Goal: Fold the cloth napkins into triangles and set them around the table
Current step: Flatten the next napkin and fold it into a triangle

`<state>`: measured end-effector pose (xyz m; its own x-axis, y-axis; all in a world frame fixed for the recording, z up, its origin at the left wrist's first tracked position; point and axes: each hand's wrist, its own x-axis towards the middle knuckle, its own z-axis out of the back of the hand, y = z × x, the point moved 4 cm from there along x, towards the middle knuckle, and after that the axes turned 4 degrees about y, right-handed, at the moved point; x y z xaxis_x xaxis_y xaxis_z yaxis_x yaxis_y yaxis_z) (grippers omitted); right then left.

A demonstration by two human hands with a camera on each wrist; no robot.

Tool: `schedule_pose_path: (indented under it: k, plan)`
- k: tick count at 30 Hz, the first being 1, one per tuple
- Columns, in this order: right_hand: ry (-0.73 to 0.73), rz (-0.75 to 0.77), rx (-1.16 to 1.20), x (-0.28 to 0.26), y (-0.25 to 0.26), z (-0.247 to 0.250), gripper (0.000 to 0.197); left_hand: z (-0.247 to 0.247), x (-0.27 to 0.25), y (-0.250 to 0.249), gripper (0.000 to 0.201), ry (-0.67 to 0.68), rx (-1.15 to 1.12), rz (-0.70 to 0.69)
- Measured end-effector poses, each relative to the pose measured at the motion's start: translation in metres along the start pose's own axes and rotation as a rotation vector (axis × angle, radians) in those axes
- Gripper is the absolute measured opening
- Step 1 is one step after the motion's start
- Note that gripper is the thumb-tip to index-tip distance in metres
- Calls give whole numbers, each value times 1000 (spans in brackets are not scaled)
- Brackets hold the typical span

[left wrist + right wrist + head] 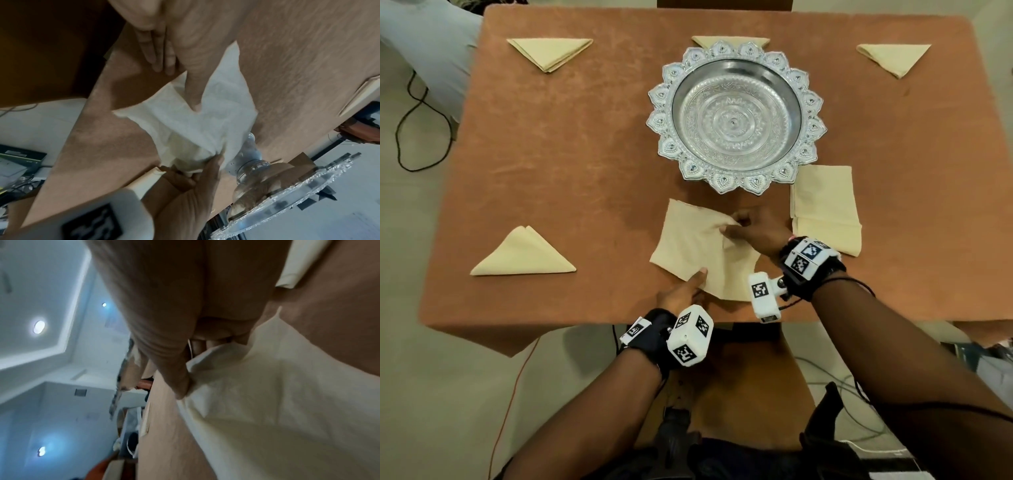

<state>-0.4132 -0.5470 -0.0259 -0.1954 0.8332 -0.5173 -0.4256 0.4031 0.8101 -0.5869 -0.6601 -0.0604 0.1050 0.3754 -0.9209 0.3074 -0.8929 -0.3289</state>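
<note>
A cream cloth napkin [695,246] lies partly unfolded on the orange tablecloth near the front edge. My right hand [739,228] pinches a bunched fold at the napkin's upper right part, with thumb and fingers curled into the cloth [267,402]. My left hand [697,279] presses a straight index finger [193,91] down on the napkin's near edge [185,126]. Folded triangle napkins lie at the far left [548,53], behind the bowl [729,41], at the far right [893,58] and at the near left [524,255].
An ornate silver pedestal bowl [736,192] stands mid-table, just beyond the napkin. A stack of unfolded napkins [825,209] lies to its lower right, beside my right wrist. The table's front edge [585,323] runs just under my left wrist. Cables trail on the floor.
</note>
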Motion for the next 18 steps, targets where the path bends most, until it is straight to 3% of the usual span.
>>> schedule_pose_path:
  k: [2,3,7,11,15,18]
  plan:
    - [-30,-58,259,-12,-8,2,23,0,-1,-7,69,10,25,-61]
    - [-58,-80,353,-17,-12,4,22,-2,-1,-9,71,43,25,-85]
    - [-170,-134,663,-37,-31,8,26,-11,-12,-17,27,190,-143,-109]
    - [-149,-168,701,-50,-43,7,28,1,-17,-33,7,143,-10,-272]
    - [-143,-166,645,-51,-37,5,27,11,-15,-51,15,72,238,-399]
    - [-164,-136,622,-49,-28,7,18,11,-18,-62,22,44,260,-464]
